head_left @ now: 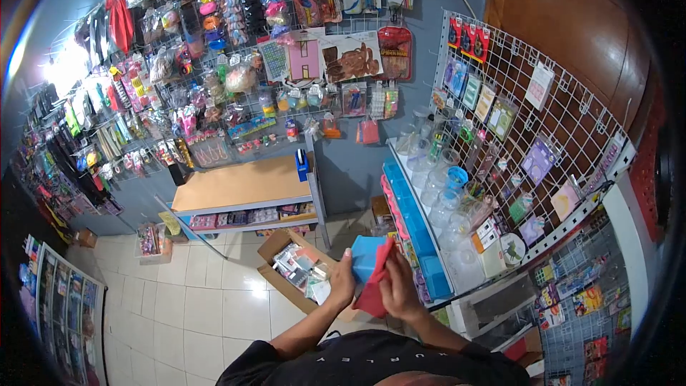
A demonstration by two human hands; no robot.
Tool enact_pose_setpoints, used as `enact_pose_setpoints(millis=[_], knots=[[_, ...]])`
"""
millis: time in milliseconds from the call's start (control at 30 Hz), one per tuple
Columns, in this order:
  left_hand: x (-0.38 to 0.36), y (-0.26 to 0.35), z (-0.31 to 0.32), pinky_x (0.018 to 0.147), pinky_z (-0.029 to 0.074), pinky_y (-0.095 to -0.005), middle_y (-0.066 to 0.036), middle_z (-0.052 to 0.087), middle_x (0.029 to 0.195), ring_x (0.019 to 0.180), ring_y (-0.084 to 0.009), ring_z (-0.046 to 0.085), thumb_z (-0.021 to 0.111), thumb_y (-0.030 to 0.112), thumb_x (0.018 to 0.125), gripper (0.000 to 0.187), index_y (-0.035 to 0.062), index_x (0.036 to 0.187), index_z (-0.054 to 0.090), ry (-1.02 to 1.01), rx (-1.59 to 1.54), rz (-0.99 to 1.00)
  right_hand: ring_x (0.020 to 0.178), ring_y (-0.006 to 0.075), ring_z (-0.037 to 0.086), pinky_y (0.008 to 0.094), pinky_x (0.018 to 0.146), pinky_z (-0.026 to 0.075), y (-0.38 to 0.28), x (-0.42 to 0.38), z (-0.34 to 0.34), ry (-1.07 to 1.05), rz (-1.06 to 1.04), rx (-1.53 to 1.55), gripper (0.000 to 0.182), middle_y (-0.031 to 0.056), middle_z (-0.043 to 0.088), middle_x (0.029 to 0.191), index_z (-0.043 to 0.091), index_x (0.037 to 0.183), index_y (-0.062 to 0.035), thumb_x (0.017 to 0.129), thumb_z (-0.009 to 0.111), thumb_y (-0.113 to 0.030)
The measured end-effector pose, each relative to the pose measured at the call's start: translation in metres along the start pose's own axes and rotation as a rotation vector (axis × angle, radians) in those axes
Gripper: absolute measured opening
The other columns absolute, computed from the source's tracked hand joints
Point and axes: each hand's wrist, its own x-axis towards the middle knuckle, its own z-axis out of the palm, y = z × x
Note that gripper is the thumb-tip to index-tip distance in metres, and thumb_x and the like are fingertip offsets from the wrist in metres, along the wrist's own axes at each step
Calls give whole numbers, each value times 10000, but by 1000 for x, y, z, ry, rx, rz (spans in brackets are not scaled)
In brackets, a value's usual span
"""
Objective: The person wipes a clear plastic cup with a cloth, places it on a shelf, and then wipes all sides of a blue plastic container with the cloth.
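Both of my hands are in front of my body, above the floor. My left hand [342, 281] is closed on the left side of a blue box-like item [366, 257]. A red cloth or bag [374, 296] lies against the right side of the blue item and hangs below it. My right hand [400, 288] is closed on the red item. Just left of my hands, an open cardboard box [274, 243] on the floor holds small packaged goods [303, 264].
A low wooden-topped shelf [243, 184] stands by the wall, with a blue tape dispenser [302, 165] on it. At the right, a table [468, 277] bears clear jars and blue trays [421, 243]. Wire racks [572, 125] hold hanging packets. Tiled floor [207, 307] shows at left.
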Motion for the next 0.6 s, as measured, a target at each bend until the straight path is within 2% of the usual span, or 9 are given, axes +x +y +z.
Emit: enact_pose_setpoints(millis=[67, 133, 167, 267, 300, 367, 467, 533, 600], knots=[[-16, 13, 3, 613, 354, -317, -23, 499, 696, 666, -142, 435, 349, 562, 1017, 655, -2, 800, 602, -99, -16, -21, 1326, 424, 407, 474, 1119, 300, 6, 20, -9, 108, 48, 191, 499, 249, 433, 1424, 389, 1427, 12, 978, 488, -183], [-25, 12, 4, 693, 412, -361, -89, 563, 804, 762, -189, 499, 366, 590, 994, 674, -29, 871, 604, -206, 31, -20, 1289, 385, 460, 433, 1095, 335, 24, 27, -12, 88, 306, 366, 503, 235, 492, 1373, 396, 1419, 27, 1031, 425, -292], [-37, 30, 6, 647, 391, -356, -64, 525, 745, 703, -176, 475, 355, 586, 999, 668, -17, 803, 565, -227, -2, -32, 1247, 363, 496, 411, 1064, 364, 57, 17, 5, 126, 392, 449, 561, 231, 525, 1326, 422, 1390, 41, 1041, 399, -398], [-23, -22, 15, 646, 398, -367, -64, 524, 727, 668, -187, 471, 349, 579, 1005, 665, -13, 786, 559, -17, 35, -10, 1266, 361, 487, 374, 1065, 382, 60, 0, 12, 31, 491, 340, 511, 226, 505, 1356, 401, 1405, 49, 1043, 430, -310], [-27, 4, 5, 636, 399, -352, -55, 531, 738, 655, -179, 473, 360, 554, 1015, 623, 2, 821, 574, -89, 84, 21, 1295, 361, 464, 366, 1074, 381, 51, 6, 8, -56, 595, 379, 501, 236, 471, 1395, 380, 1418, 54, 1040, 443, -270], [-20, 8, 3, 743, 436, -322, -76, 586, 822, 743, -173, 525, 348, 532, 1030, 624, -33, 973, 607, -72, -159, -56, 1314, 424, 416, 453, 1098, 327, 48, -7, 22, 40, 220, 205, 537, 289, 414, 1414, 367, 1404, 44, 979, 524, -243], [-5, -11, 2, 814, 460, -317, -82, 635, 934, 845, -163, 565, 332, 459, 1052, 569, -26, 1055, 630, -43, -221, -15, 1345, 495, 349, 535, 1123, 274, -23, 11, 4, -55, 152, 50, 701, 321, 330, 1466, 314, 1455, 27, 883, 635, -219], [3, -32, -7, 840, 461, -325, -87, 650, 986, 894, -166, 581, 321, 410, 1059, 527, -20, 1083, 626, -26, -69, 21, 1319, 452, 400, 516, 1098, 317, -18, 11, 6, 23, 50, 18, 619, 259, 391, 1453, 446, 1404, -41, 866, 658, -262], [-7, -25, -8, 860, 458, -330, -90, 654, 1007, 933, -174, 590, 318, 358, 1057, 482, -15, 1107, 619, -126, 83, 321, 1261, 390, 469, 469, 1058, 357, -18, 27, -8, 14, -101, -83, 472, 183, 500, 1378, 585, 1260, -91, 830, 682, -258]])
